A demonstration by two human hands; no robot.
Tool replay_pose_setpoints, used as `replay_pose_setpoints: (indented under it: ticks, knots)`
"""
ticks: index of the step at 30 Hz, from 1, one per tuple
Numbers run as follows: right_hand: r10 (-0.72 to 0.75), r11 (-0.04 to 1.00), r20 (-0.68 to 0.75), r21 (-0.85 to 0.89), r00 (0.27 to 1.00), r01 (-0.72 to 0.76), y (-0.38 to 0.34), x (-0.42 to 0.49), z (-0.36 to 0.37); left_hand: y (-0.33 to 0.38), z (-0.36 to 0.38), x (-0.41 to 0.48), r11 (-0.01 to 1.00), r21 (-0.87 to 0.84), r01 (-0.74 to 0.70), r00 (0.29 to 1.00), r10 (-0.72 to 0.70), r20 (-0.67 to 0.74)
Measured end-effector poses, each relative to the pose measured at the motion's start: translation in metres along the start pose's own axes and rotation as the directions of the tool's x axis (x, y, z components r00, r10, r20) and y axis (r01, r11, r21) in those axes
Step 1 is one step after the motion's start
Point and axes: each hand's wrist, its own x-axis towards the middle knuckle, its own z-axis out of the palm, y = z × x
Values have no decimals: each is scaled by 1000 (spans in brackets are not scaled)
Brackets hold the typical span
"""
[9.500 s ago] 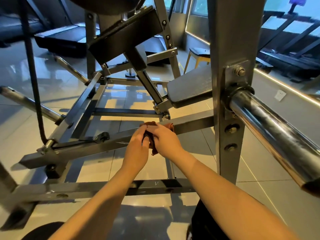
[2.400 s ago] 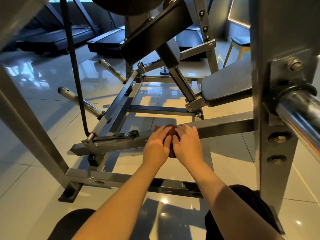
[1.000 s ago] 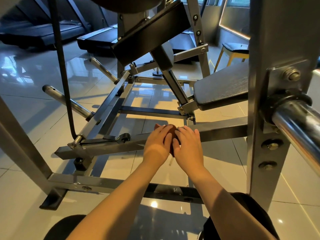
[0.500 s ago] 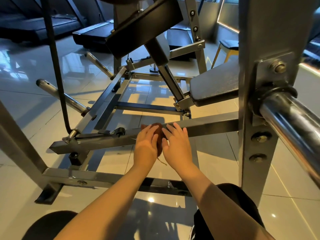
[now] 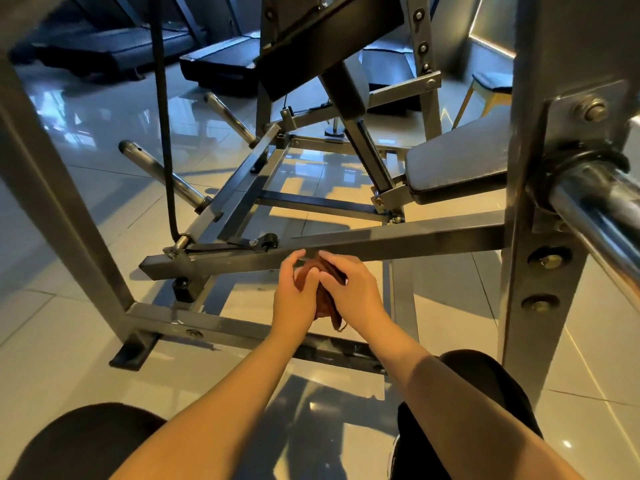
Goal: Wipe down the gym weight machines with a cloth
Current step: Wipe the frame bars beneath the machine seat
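Observation:
A small reddish-brown cloth (image 5: 322, 285) is bunched between my two hands, just below and in front of the grey cross bar (image 5: 398, 241) of the weight machine. My left hand (image 5: 294, 296) cups the cloth from the left, fingers raised with the tips near the bar's lower edge. My right hand (image 5: 353, 289) grips the cloth from the right, and a corner of it hangs below my palm. Most of the cloth is hidden by my hands.
A grey upright post (image 5: 554, 202) with bolts stands at the right, carrying a chrome sleeve (image 5: 602, 216). A padded seat (image 5: 457, 164) lies behind the bar. A black cable (image 5: 162, 133) hangs at the left. A floor rail (image 5: 249, 332) runs under my hands. My knees are at the bottom.
My hands have pulled the cloth off the top of the cross bar and down toward me; they now hold it bunched below the bar. The camera has come closer.

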Motion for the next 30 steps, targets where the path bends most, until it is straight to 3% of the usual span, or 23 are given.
replay_pose_setpoints:
  ticks: [6,11,17,20,23,26,30]
  knots:
    - [8,997,-60,74,998,-4,-22,5,3,8,-23,0,989,-134,69,997,-65,31]
    - [32,976,-39,215,999,-23,-33,12,10,12,-34,7,909,-346,234,967,-180,180]
    - [-3,987,101,158,995,-14,-38,36,25,2,-40,23,912,-372,171,985,-163,55]
    - [-38,999,191,44,981,30,-31,40,33,-10,-41,32,966,-243,88,992,-108,-70]
    - [-109,980,139,-153,984,130,-16,39,34,-23,-46,39,993,-110,46,977,-67,-202]
    - [-247,893,10,-386,969,232,-8,49,26,-36,-50,51,996,20,90,951,-80,-300]
    - [-194,722,156,-645,969,248,0,64,25,-40,-37,58,996,15,88,949,-79,-305]
